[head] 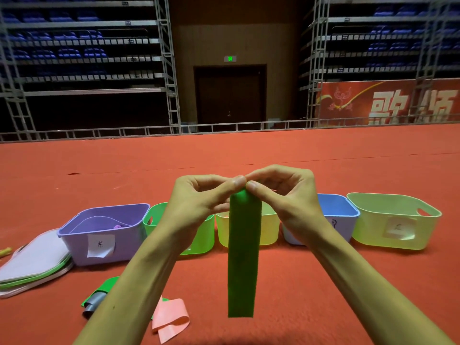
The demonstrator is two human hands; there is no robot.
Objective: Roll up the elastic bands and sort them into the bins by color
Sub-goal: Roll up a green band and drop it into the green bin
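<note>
While held up over the red carpet (pixel 323 282), a flat dark-green elastic band (pixel 242 257) hangs straight down, its top end pinched between the thumb and fingertips of the left hand (pixel 199 197) and the right hand (pixel 281 195). Behind it runs a row of plastic bins: purple (pixel 129 245), green (pixel 204 235), yellow (pixel 270 227), blue (pixel 341 207), pale green (pixel 388 235). A loose pink band (pixel 169 319) and a grey band (pixel 95 301) lie towards the carpet's near left.

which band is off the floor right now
The long green band, pinched at its top by the left hand and right hand and hanging straight down. The pink band and grey band lie loose on the red carpet.
</note>
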